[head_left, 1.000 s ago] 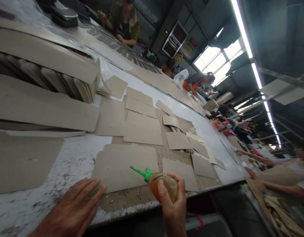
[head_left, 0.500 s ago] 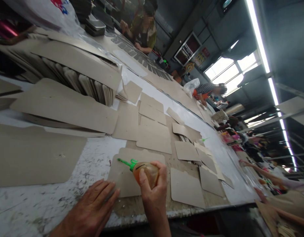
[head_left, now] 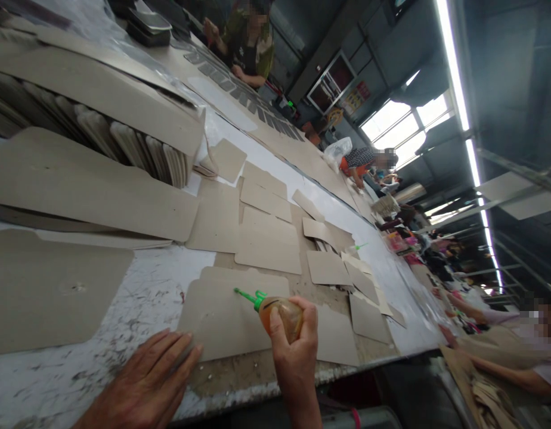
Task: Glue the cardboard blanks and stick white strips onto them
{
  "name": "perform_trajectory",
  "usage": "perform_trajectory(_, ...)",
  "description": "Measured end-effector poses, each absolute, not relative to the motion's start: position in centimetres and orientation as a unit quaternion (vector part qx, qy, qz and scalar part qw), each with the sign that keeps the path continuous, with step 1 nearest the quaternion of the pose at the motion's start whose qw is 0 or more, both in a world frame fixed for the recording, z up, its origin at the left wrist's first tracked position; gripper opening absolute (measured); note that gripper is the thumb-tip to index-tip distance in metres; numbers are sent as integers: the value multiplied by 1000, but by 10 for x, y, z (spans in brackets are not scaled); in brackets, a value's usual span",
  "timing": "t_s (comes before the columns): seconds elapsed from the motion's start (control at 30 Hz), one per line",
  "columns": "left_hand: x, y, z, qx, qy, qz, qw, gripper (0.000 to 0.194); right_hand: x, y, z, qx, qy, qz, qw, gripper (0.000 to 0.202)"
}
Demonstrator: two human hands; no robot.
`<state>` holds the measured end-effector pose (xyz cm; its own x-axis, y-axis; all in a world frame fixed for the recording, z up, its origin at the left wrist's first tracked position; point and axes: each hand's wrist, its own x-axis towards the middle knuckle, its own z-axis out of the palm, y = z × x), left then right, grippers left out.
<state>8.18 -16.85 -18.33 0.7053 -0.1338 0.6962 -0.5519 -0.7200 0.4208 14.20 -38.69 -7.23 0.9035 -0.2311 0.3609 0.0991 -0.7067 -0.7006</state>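
My right hand [head_left: 294,339] is wrapped round a glue bottle [head_left: 282,316], a squeezable amber one with a long green nozzle [head_left: 247,296]. The bottle lies tilted, and its nozzle tip points left over a grey-beige cardboard piece [head_left: 217,319] with rounded corners. Whether the tip touches the card I cannot tell. Flat beside that card's lower left corner rests my left hand [head_left: 154,375], fingers stretched out, fingertips at the card's edge, holding nothing. Another card [head_left: 336,339] lies just right of the bottle, partly hidden by my right hand.
More cardboard pieces [head_left: 269,238] spread across the table beyond. At the left stands a stack of folded card [head_left: 136,143], with large sheets [head_left: 47,292] before it. A second green-tipped bottle [head_left: 356,248] lies farther right. Co-workers [head_left: 251,44] work across the table and at the right [head_left: 521,345].
My right hand and the bottle have shifted right over the card, the nozzle tip moving away from its left edge. The whole view has shifted slightly, and my left hand stays by the card.
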Motion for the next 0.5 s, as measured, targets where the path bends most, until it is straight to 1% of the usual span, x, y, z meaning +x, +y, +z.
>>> perform_trajectory(0.13, 85, -162, -184, 865, -223, 336, 298, 33, 142, -404, -72, -900, 50, -228, 369, 29)
perform_trajectory(0.27, 87, -159, -190, 869, -252, 328, 270, 41, 143, -421, -73, -903, 62, -245, 348, 29)
perform_trajectory(0.37, 87, -157, -202, 867, -265, 329, 266, 41, 144, -433, -73, -902, 72, -256, 340, 31)
perform_trajectory(0.5, 85, -157, -227, 869, -239, 330, 280, 41, 146, -446, -73, -900, 79, -285, 320, 30)
